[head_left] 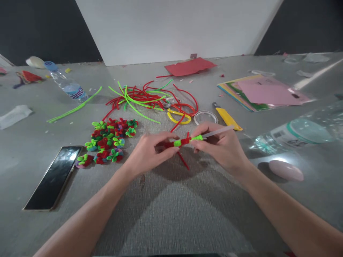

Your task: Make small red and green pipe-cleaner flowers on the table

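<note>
Fuzzy red-and-green wire coils (pixel 184 142) on a thin translucent stick (pixel 218 131) are being gripped by the left hand (pixel 147 151) and right hand (pixel 227 148).
The coils are being held directly between the fingertips, pinched at the left end and the green right end. The room beyond is being bounded by yellow-and-orange-handled scissors (pixel 173 120), leftward by fuzzy red-and-green flower shapes (pixel 104 144); nearer, the grey textured tabletop (pixel 171 221) is being flanked by the forearms (pixel 93 214).
</note>
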The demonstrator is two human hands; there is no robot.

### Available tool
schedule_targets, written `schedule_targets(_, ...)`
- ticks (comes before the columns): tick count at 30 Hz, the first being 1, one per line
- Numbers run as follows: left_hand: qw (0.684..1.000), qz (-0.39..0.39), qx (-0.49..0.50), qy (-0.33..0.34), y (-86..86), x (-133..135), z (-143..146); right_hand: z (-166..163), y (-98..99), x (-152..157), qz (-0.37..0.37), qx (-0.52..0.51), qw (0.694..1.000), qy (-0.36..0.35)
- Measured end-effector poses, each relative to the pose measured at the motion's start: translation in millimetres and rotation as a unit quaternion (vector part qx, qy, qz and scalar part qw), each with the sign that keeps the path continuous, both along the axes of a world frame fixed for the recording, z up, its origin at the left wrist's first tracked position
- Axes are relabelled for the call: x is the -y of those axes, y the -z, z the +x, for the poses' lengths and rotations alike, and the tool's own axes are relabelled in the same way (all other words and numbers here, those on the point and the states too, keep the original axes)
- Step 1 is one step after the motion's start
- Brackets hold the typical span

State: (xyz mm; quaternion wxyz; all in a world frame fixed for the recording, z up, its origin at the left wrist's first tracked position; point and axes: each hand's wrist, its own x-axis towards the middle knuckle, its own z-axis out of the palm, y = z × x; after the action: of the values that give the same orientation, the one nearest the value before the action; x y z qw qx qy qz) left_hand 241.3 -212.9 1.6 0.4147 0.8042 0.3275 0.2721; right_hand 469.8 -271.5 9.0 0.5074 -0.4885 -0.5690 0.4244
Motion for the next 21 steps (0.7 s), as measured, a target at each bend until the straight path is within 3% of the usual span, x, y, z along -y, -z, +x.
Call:
schedule_targets(5,0.993,-0.096,0.073,-0.018,0.1,-4.8,-1.7,1.5,-0.7,-4.3,0.014,-0.029,0.999,0.008)
schedule_targets(11,0.985,-0.128,0.109,-0.03,2.8,-2.9,-1.5,-1.4,-1.4,-3.2,-0.015,-0.021,1.0,0.014)
schedule_targets(15,0.988,-0.107,0.107,-0.034,3.9,-1.8,-2.0,-2.6,0.6,-3.3,-0.036,-0.046,0.998,0.016)
schedule_targets(21,0.994,-0.011,0.094,-0.046,2.5,-2.6,0.6,-5.0,2.8,-6.1,-0.048,-0.093,0.994,0.023)
